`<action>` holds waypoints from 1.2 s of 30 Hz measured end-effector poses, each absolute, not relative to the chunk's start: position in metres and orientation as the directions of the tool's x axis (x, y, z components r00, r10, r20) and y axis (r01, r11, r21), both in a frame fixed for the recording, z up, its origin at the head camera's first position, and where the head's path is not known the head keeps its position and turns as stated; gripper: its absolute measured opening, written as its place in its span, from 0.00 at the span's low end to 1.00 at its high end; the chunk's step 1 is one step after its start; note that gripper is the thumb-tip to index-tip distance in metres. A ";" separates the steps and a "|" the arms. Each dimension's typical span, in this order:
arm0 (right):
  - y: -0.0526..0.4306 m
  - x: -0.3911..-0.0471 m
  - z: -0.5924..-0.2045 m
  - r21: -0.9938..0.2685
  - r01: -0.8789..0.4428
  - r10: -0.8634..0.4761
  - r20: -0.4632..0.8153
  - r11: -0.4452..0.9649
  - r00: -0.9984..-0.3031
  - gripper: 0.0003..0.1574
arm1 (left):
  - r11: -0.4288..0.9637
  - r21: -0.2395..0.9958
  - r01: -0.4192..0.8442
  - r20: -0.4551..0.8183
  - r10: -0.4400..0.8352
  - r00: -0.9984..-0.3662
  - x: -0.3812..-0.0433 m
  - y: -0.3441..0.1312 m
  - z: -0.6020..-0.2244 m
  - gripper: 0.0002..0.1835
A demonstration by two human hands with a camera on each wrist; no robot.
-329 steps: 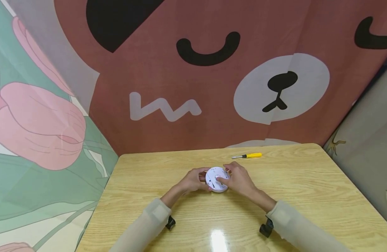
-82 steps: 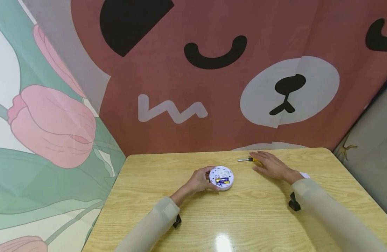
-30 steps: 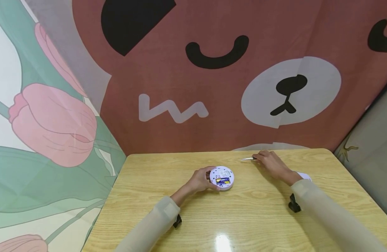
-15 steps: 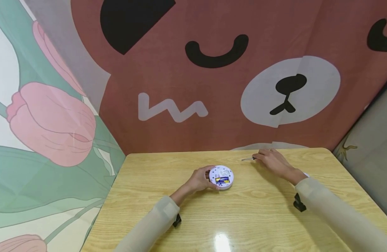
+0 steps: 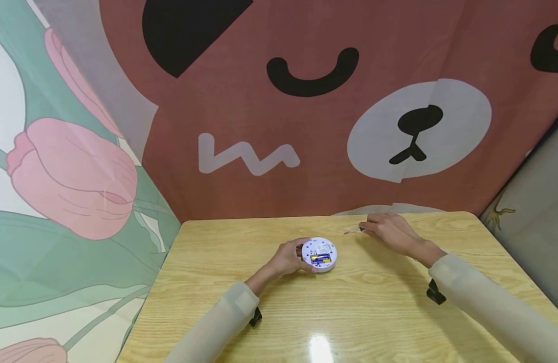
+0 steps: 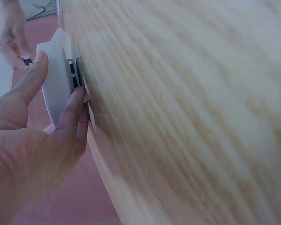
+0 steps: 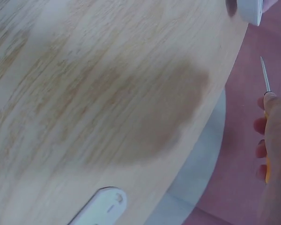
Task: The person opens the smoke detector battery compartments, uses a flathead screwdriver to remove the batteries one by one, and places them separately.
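Observation:
My left hand (image 5: pixel 285 258) grips the left edge of a round white smoke detector (image 5: pixel 324 248) near the table's middle. Its back faces up, with batteries (image 5: pixel 321 258) showing in an uncovered compartment. In the left wrist view the fingertips reach under the vented rim of the smoke detector (image 6: pixel 56 86). To the right, my right hand (image 5: pixel 390 232) holds a screwdriver, its metal shaft (image 5: pixel 353 231) pointing left toward the detector. The right wrist view shows fingers curled round the yellow handle (image 7: pixel 268 169), which is mostly hidden in the palm.
A flat white part (image 7: pixel 100 206) lies on the wooden table (image 5: pixel 279 322) at the right, mostly hidden behind the right forearm in the head view. A printed bear curtain (image 5: pixel 233 196) hangs directly behind the table's far edge.
The right hand set down the white part, took hold of the screwdriver lying at the back, and lifted it slightly leftward. The left hand keeps its grip on the detector, whose batteries were covered earliest.

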State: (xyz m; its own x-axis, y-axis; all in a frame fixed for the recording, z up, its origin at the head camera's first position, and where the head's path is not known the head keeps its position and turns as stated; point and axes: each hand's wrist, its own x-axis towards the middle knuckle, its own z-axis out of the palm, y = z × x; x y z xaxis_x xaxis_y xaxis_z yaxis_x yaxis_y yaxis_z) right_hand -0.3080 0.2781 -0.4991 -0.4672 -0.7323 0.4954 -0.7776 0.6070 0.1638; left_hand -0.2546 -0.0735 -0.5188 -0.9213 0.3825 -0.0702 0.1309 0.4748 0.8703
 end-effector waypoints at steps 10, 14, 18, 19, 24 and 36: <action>0.268 -0.300 -0.485 0.218 -0.814 -0.783 0.486 0.538 -0.387 0.12 | 0.489 0.866 0.107 -0.094 0.369 -0.925 -0.255 -0.073 -0.519 0.49; 0.262 -0.296 -0.479 0.248 -0.826 -0.807 0.474 0.506 -0.352 0.10 | 0.488 0.866 0.111 -0.092 0.373 -0.923 -0.255 -0.073 -0.519 0.49; 0.255 -0.291 -0.474 0.267 -0.835 -0.826 0.457 0.481 -0.330 0.07 | 0.482 0.868 0.123 -0.081 0.381 -0.921 -0.255 -0.074 -0.518 0.49; 0.253 -0.290 -0.473 0.267 -0.837 -0.828 0.455 0.478 -0.328 0.07 | 0.479 0.869 0.125 -0.079 0.382 -0.921 -0.255 -0.074 -0.518 0.49; 0.245 -0.285 -0.466 0.283 -0.843 -0.841 0.443 0.458 -0.309 0.06 | 0.477 0.870 0.121 -0.080 0.381 -0.921 -0.255 -0.073 -0.518 0.49; 0.226 -0.274 -0.456 0.329 -0.853 -0.892 0.344 0.406 -0.292 0.06 | 0.482 0.869 0.113 -0.089 0.376 -0.922 -0.257 -0.073 -0.520 0.49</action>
